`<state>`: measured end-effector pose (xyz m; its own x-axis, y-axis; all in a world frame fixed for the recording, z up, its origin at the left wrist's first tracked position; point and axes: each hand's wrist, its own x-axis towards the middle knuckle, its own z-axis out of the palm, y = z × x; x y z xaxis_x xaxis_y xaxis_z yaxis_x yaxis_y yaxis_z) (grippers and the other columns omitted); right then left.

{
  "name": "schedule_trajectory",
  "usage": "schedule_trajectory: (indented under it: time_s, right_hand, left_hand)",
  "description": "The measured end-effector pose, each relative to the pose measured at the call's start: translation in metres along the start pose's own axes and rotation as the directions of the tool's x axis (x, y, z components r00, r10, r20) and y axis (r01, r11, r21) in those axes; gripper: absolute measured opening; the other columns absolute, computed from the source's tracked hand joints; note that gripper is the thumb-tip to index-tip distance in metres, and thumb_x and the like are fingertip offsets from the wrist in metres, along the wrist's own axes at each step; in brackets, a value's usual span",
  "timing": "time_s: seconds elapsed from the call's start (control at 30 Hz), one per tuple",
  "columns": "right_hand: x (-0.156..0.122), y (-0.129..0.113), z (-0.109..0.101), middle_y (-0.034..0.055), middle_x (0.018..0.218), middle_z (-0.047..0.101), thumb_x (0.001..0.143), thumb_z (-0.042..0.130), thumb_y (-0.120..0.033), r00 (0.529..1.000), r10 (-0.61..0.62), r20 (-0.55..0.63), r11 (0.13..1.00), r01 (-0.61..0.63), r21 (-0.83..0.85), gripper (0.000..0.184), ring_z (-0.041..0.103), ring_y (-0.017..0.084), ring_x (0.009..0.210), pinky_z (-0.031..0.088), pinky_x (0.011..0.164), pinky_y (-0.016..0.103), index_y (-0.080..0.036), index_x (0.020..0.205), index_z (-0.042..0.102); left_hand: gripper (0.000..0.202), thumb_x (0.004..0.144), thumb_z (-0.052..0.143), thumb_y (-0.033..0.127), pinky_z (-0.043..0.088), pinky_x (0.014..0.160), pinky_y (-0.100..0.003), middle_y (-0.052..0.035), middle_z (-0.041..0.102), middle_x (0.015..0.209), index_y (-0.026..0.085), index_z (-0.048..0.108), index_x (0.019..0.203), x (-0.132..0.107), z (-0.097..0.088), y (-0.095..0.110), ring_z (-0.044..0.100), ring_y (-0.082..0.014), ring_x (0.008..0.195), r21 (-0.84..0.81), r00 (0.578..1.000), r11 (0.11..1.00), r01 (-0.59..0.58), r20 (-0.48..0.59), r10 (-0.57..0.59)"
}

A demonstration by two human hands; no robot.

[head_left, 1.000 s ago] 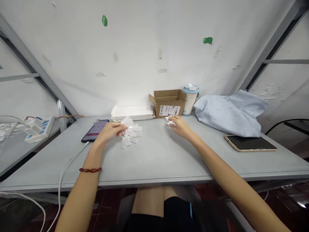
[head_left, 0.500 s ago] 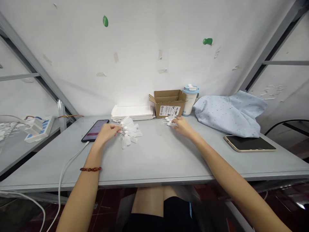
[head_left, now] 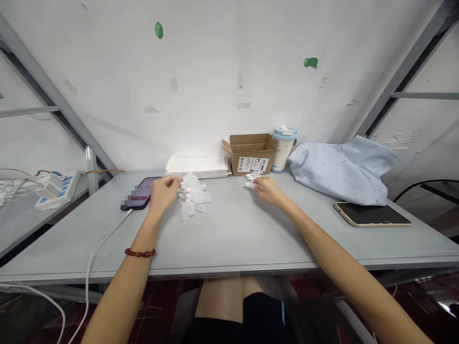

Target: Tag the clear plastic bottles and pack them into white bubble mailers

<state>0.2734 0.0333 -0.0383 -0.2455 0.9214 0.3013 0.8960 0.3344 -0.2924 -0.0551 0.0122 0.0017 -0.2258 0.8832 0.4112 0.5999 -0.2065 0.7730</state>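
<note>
On the pale grey table (head_left: 233, 229), back near the wall, stands an open brown cardboard box (head_left: 251, 152) with a white shipping label (head_left: 253, 165) on its front. The label shows a barcode and dark print too small to read. The dark smartphone (head_left: 139, 196) at the far left has a pinkish, blurred screen, so nothing can be read there either.

The left hand (head_left: 163, 192), with a red bead bracelet (head_left: 139, 252) on its wrist, reaches forward with its back up, fingers curled against the heap of small white translucent plastic pieces (head_left: 193, 197). Whether it pinches one I cannot tell. The right hand (head_left: 267, 188) stretches palm down, its fingertips on a smaller cluster of white plastic pieces (head_left: 247, 179) just before the box; its grip is hidden too. Both lots lie on the table, well apart.
</note>
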Motion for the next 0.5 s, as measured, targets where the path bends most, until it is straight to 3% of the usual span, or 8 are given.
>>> schedule_trajectory:
  time_s: [0.1, 0.2, 0.37, 0.5]
  right_hand:
    - [-0.001, -0.009, -0.002, 0.0126, 0.103, 0.068, 0.083, 0.053, -0.018, 0.998, -0.025, -0.064, 0.988, 0.035, 0.150, 0.021, 0.060, 0.023, 0.095, 0.044, 0.081, 0.033, -0.013, 0.100, 0.064]
    - [-0.004, -0.021, -0.003, 0.0088, 0.096, 0.069, 0.084, 0.052, -0.024, 0.996, -0.033, -0.085, 0.944, 0.058, 0.325, 0.020, 0.062, 0.019, 0.087, 0.045, 0.075, 0.031, -0.015, 0.098, 0.064]
    - [-0.012, -0.045, -0.007, 0.0061, 0.093, 0.069, 0.084, 0.051, -0.031, 0.994, -0.085, -0.072, 0.838, 0.110, 0.535, 0.023, 0.061, 0.017, 0.082, 0.045, 0.068, 0.028, -0.016, 0.097, 0.064]
    - [-0.017, -0.059, -0.007, 0.0057, 0.093, 0.069, 0.084, 0.052, -0.034, 0.991, -0.132, 0.006, 0.744, 0.095, 0.662, 0.024, 0.061, 0.016, 0.082, 0.045, 0.068, 0.027, -0.016, 0.094, 0.065]
  left_hand:
    - [0.026, 0.071, 0.058, 0.040, 0.035, 0.046, -0.022, 0.0016, 0.056, 0.057, 0.015, 0.065, 0.070, -0.007, 0.004, 0.012, 0.041, -0.0078, 0.044, -0.230, 0.988, 0.972, 0.055, 0.153, -0.020]
    - [0.027, 0.071, 0.062, 0.040, 0.033, 0.043, -0.021, 0.0019, 0.053, 0.058, 0.014, 0.065, 0.073, -0.014, 0.008, 0.021, 0.040, -0.0062, 0.044, -0.344, 0.950, 0.930, 0.131, 0.312, -0.018]
    - [0.035, 0.073, 0.063, 0.043, 0.040, 0.044, -0.022, -0.0026, 0.059, 0.073, 0.013, 0.066, 0.089, -0.023, 0.019, 0.027, 0.045, -0.0072, 0.049, -0.348, 0.850, 0.911, 0.222, 0.527, -0.006]
    - [0.035, 0.074, 0.062, 0.044, 0.041, 0.040, -0.021, -0.0047, 0.060, 0.075, 0.013, 0.063, 0.089, -0.026, 0.028, 0.026, 0.048, -0.0087, 0.050, -0.324, 0.807, 0.915, 0.240, 0.591, -0.003]
